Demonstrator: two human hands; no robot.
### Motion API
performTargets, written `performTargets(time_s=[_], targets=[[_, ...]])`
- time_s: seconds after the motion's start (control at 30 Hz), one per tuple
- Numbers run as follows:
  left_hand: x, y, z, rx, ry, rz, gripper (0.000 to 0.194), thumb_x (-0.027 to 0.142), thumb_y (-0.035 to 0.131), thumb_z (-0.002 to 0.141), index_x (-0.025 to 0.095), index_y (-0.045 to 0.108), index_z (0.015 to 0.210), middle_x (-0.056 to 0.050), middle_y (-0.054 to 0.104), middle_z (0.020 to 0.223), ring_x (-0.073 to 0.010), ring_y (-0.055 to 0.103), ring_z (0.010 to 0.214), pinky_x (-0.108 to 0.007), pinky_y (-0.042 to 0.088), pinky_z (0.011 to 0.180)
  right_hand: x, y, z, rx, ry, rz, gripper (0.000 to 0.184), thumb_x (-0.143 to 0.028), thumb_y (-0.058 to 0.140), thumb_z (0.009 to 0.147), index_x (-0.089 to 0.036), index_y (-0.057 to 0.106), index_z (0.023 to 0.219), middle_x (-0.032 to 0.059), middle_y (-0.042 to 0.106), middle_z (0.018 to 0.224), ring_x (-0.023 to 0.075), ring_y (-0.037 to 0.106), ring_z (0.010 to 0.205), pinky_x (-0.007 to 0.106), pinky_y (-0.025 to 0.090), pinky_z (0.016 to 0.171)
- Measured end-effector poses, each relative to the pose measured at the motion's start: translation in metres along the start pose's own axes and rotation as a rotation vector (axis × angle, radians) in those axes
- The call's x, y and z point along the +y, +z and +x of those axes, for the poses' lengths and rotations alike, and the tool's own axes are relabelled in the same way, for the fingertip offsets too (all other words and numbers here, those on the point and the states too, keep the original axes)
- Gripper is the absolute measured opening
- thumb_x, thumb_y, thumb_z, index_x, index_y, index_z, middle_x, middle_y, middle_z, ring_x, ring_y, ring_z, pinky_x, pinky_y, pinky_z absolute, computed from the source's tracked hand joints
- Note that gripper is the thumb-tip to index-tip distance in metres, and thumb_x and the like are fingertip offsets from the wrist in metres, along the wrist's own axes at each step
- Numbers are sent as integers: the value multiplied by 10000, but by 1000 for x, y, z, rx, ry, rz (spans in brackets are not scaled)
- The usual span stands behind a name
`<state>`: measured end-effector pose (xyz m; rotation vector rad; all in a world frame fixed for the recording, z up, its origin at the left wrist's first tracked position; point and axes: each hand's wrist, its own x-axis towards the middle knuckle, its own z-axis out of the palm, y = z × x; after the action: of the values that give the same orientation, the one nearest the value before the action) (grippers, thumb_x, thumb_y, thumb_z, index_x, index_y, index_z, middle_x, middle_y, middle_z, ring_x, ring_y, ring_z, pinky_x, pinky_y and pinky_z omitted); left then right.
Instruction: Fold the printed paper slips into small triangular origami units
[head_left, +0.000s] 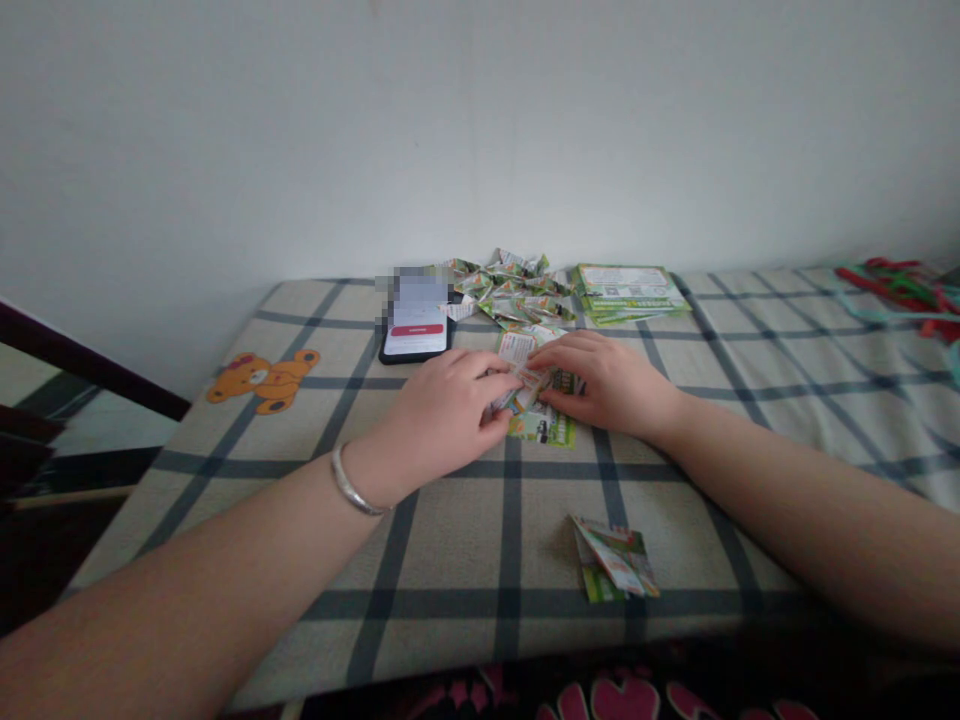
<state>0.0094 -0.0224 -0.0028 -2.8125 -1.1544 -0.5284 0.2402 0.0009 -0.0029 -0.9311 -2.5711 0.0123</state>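
A partly folded green-and-white printed paper lies on the checked tablecloth between my hands. My left hand, with a silver bangle at the wrist, has its fingers curled onto the paper's left side. From the right, my right hand pinches the paper between thumb and fingers. The fingers hide part of the creases. Closer to me rests a small folded paper piece of the same print. Beyond my hands is a heap of folded paper pieces.
A phone with a lit screen stands left of the heap. To its right is a stack of flat printed sheets. A bear sticker is on the left. Red and green items lie far right. A white wall rises behind.
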Motion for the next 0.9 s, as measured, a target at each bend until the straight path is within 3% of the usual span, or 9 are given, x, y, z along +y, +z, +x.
performTargets(time_s=[0.13, 0.43, 0.67, 0.9], targets=[[-5, 4, 2, 23, 3, -95, 284, 172, 593, 834, 140, 635, 1114, -89, 643, 1148, -238, 592, 1090, -412, 495, 986, 0, 0, 0, 2, -18, 16, 251, -279, 634, 866, -172, 665, 1091, 85, 714, 1114, 231, 650, 1009, 361, 497, 883], [-12, 5, 3, 4, 80, -188, 223, 142, 555, 874, 154, 658, 1071, -69, 655, 1161, -194, 623, 1070, -350, 515, 969, -4, -1, -3, 25, -126, 18, 199, -312, 598, 898, -194, 731, 987, 50, 742, 1037, 203, 670, 930, 337, 504, 835], [-13, 2, 2, -30, 113, -164, 233, 258, 535, 931, 155, 663, 1097, -77, 655, 1184, -202, 630, 1072, -363, 514, 968, -9, -4, -2, 4, -157, -39, 232, -325, 556, 929, -202, 752, 935, 46, 752, 996, 193, 665, 893, 332, 492, 795], [-9, -1, 1, -53, 88, -161, 268, 343, 635, 881, 153, 673, 1066, -84, 659, 1186, -223, 624, 1084, -372, 504, 972, -16, -6, -2, -35, -135, -143, 309, -330, 488, 964, -173, 738, 874, 54, 731, 873, 184, 658, 809, 316, 453, 720]])
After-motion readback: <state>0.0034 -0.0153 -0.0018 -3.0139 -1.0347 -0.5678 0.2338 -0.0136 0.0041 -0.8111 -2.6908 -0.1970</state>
